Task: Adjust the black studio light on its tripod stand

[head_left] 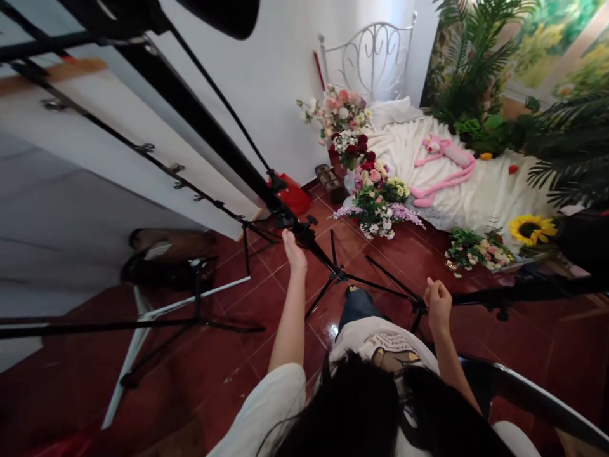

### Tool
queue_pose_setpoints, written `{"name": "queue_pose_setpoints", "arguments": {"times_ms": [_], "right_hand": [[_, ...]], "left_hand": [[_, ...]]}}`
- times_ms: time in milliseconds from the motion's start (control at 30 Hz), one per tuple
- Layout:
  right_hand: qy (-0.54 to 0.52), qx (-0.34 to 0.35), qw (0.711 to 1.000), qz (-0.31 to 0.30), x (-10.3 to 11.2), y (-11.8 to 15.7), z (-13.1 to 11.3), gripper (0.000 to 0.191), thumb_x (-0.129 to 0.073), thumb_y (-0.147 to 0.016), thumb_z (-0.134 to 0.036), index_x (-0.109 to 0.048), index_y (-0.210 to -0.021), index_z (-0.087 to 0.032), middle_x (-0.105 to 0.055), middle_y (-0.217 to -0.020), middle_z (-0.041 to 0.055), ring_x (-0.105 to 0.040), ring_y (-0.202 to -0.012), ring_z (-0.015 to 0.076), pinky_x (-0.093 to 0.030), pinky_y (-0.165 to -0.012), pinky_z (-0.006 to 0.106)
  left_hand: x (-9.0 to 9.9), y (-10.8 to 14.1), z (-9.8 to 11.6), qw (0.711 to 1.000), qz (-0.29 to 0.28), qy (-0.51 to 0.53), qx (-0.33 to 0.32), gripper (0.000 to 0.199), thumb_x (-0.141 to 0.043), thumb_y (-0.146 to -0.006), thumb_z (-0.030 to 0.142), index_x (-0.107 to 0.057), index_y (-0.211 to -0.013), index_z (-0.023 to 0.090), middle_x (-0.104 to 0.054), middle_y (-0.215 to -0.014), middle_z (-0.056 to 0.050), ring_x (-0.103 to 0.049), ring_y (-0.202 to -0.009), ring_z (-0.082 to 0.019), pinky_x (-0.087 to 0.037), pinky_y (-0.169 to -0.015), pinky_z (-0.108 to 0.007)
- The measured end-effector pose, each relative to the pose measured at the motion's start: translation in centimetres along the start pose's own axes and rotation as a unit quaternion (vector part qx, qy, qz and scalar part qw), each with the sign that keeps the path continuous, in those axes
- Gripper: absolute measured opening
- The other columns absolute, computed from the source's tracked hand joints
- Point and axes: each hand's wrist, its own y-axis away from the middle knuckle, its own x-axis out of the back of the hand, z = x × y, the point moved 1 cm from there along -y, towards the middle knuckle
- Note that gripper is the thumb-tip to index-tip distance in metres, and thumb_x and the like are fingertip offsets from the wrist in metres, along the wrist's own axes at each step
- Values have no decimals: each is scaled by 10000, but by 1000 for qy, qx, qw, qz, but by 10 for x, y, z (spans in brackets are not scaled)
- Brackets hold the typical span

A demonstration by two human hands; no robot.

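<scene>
My left hand (295,254) is raised beside the joint of a black tripod stand (266,190), at or very near its pole. Most of its fingers are hard to make out, and a grip on the stand cannot be confirmed. To the right, my right hand (438,301) is held up with its fingers curled in and nothing visible in them. It is close to the hub of a second black stand (419,304), with a small gap between them. The first stand's thick pole runs up to the upper left, and its legs spread on the red tiled floor (266,298).
A white board (190,152) with clips hangs at the left, above a white stand leg (124,374). Flower bunches (371,184) edge a cream-draped bed (495,190) bearing a pink plush toy (451,155). A red bag (295,195) lies by the wall; a chair (537,387) is at lower right.
</scene>
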Motion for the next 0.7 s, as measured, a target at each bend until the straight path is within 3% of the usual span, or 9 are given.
{"name": "queue_pose_setpoints", "arguments": {"times_ms": [167, 367, 567, 700], "right_hand": [[15, -10, 995, -94, -43, -9, -9, 609, -712, -784, -639, -294, -575, -248, -266, -498, -91, -220, -455, 76, -230, -406, 229], [24, -16, 977, -212, -107, -24, -20, 626, -719, -757, -693, -296, -609, -256, -276, -486, -93, -230, -448, 81, -203, -396, 232], [46, 0, 928, -370, -202, -39, -38, 623, -601, -798, -800, -386, -589, -254, -383, -446, -64, -335, -404, 91, -259, -401, 246], [67, 36, 896, -437, -272, -46, -49, 602, -517, -840, -817, -496, -661, -243, -458, -487, -52, -352, -402, 94, -269, -410, 250]], "left_hand": [[-22, -18, 29, 996, 16, 92, -7, 737, -194, -902, 770, -632, -977, 183, -681, -834, -70, -651, -773, -164, -550, -784, -310], [-32, -28, 25, 996, 58, 67, -29, 552, -423, -877, 721, -552, -780, 193, -529, -636, 6, -504, -582, -116, -462, -649, -261], [-43, -28, 20, 990, 135, 18, -30, 521, -390, -896, 669, -493, -656, 218, -555, -626, -17, -547, -588, -141, -438, -652, -274], [-41, -26, 19, 992, 126, -26, -3, 468, -432, -894, 613, -548, -675, 216, -630, -684, -45, -618, -647, -167, -447, -676, -278]]}}
